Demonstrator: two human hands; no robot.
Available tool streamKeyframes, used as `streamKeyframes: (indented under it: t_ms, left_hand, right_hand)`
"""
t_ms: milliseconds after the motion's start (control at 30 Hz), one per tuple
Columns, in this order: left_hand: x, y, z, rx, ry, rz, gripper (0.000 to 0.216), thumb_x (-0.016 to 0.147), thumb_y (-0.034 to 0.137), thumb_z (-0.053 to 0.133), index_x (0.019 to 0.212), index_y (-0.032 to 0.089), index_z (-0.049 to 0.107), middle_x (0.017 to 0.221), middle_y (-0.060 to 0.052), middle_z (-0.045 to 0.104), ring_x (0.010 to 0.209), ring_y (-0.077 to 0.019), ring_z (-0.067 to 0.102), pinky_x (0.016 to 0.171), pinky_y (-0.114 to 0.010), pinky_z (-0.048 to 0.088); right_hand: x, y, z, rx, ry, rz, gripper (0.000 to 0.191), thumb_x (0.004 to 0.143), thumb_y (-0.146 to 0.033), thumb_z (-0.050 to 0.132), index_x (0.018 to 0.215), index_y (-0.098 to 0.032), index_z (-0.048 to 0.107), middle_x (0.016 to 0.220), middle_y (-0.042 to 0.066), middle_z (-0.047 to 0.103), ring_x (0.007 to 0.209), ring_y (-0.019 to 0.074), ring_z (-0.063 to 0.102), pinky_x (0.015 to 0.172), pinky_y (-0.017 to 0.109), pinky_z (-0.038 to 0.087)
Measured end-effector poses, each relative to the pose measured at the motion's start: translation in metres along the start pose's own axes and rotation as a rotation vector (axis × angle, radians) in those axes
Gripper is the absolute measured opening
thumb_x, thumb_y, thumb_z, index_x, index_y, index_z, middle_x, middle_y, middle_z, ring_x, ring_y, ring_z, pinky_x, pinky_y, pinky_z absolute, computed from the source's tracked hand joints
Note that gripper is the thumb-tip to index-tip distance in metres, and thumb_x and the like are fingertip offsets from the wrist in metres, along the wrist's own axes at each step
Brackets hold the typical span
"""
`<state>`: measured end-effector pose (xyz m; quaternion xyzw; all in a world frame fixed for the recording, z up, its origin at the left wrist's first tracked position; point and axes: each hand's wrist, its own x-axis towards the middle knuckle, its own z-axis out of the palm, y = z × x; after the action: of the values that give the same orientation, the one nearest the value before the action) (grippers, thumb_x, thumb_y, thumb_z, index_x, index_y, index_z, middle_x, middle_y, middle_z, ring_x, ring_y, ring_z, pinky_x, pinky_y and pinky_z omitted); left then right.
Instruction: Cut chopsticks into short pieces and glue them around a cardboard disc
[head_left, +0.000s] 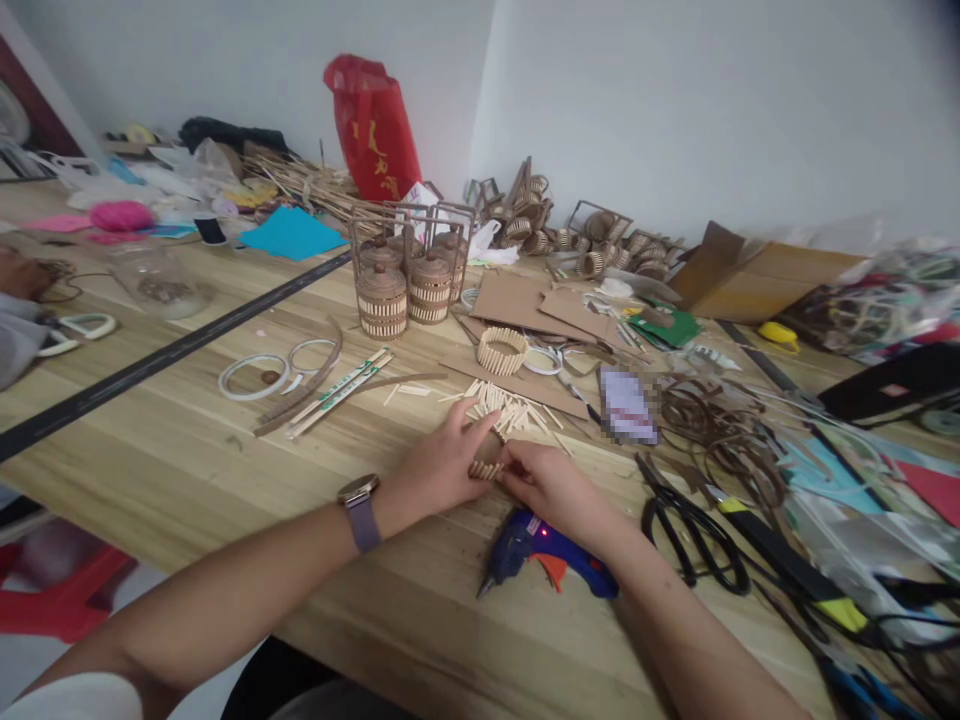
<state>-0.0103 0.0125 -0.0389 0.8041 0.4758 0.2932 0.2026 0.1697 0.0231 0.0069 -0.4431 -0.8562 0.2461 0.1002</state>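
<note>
My left hand (439,460) curls around the left side of a small ring of short wooden sticks (486,470) with a brown inner band. Against the ring's right edge, my right hand (551,485) pinches; whether a loose stick is between those fingers is hidden. Just beyond lies a pile of loose wooden sticks (514,412). Another stick ring (502,352) stands on cardboard farther back. Below my right hand, a blue hot glue gun (517,545) with an orange trigger rests on its side, its red light lit and its nozzle pointing toward the front left.
Lidded stick baskets (382,300) in frames stand behind. To the left are tape rolls (253,378) and packaged chopsticks (341,392). Black-handled scissors (694,530), a yellow-black cutting tool (787,560) and coiled brown strips (712,425) crowd the right. Another person's hand (26,275) shows far left.
</note>
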Motion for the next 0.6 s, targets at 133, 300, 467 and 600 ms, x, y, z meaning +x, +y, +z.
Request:
streamKeyframes:
  t_ms: [133, 300, 467, 600]
  left_hand:
    - [0.000, 0.002, -0.004, 0.007, -0.035, -0.007, 0.084, 0.068, 0.016, 0.077, 0.141, 0.022, 0.034, 0.149, -0.018, 0.021, 0.132, -0.0368, 0.040, 0.104, -0.051, 0.042]
    - [0.000, 0.002, -0.006, 0.025, -0.049, -0.010, 0.081, 0.071, 0.020, 0.075, 0.140, 0.025, 0.035, 0.151, -0.016, 0.019, 0.129, -0.0364, 0.044, 0.101, -0.051, 0.045]
    - [0.000, 0.002, -0.010, 0.048, -0.108, -0.002, 0.083, 0.069, 0.018, 0.073, 0.141, 0.026, 0.033, 0.152, -0.016, 0.018, 0.124, -0.0357, 0.049, 0.098, -0.050, 0.047]
    - [0.001, 0.002, -0.012, 0.000, -0.105, 0.022, 0.086, 0.066, 0.019, 0.077, 0.141, 0.027, 0.034, 0.153, -0.015, 0.016, 0.132, -0.0360, 0.041, 0.103, -0.050, 0.043]
  right_hand:
    - [0.000, 0.000, 0.001, 0.003, -0.002, 0.007, 0.017, 0.080, -0.007, 0.053, 0.069, -0.019, 0.051, 0.067, -0.001, 0.058, 0.062, 0.0143, 0.052, 0.058, 0.023, 0.035]
    - [-0.003, 0.004, -0.003, 0.013, 0.018, 0.000, 0.012, 0.079, -0.011, 0.056, 0.088, -0.018, 0.060, 0.070, -0.001, 0.058, 0.062, 0.0145, 0.052, 0.058, 0.024, 0.035]
    - [-0.018, 0.010, -0.020, -0.029, 0.070, 0.057, 0.011, 0.085, -0.027, 0.054, 0.078, -0.020, 0.056, 0.064, -0.003, 0.053, 0.057, 0.0134, 0.046, 0.055, 0.024, 0.033]
    - [-0.040, 0.018, -0.033, -0.045, -0.051, 0.128, 0.019, 0.084, -0.032, 0.055, 0.069, -0.020, 0.053, 0.062, -0.002, 0.052, 0.056, 0.0134, 0.044, 0.052, 0.024, 0.032]
